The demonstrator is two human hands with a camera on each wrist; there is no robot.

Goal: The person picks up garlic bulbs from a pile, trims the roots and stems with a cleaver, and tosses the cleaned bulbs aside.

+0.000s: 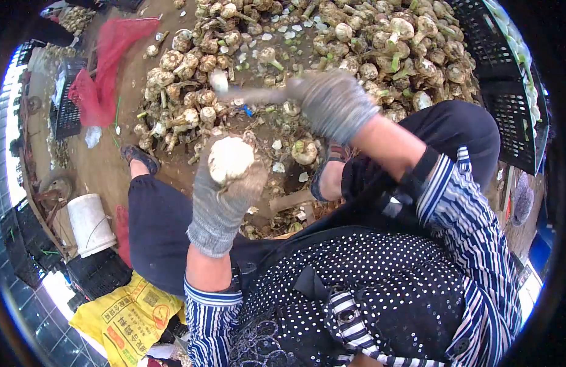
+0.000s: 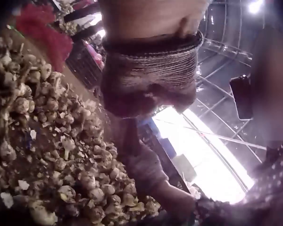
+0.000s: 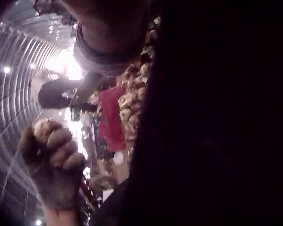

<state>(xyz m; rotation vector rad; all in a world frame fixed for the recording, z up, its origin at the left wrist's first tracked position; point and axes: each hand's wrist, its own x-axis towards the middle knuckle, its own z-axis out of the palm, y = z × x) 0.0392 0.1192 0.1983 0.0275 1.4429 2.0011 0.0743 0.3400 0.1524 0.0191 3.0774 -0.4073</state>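
Observation:
My left hand (image 1: 226,189), in a grey knitted glove, grips a whitish garlic bulb (image 1: 231,159) above the lap, its pale face turned up. The same bulb (image 3: 46,126) shows behind the curled fingers in the right wrist view. My right hand (image 1: 335,105), gloved too, holds a knife (image 1: 255,95) that is blurred and points left over the heap, apart from the held bulb. In the left wrist view the glove (image 2: 148,82) hides the bulb. Unheld garlic bulbs (image 1: 396,52) with roots and short stems lie heaped on the ground ahead.
Black plastic crates (image 1: 509,116) stand at the right. A red mesh bag (image 1: 105,73) lies on the left, and a white bucket (image 1: 90,225) stands behind it. Near the left leg is a yellow printed sack (image 1: 130,318). Peel scraps (image 1: 278,167) litter the ground between the feet.

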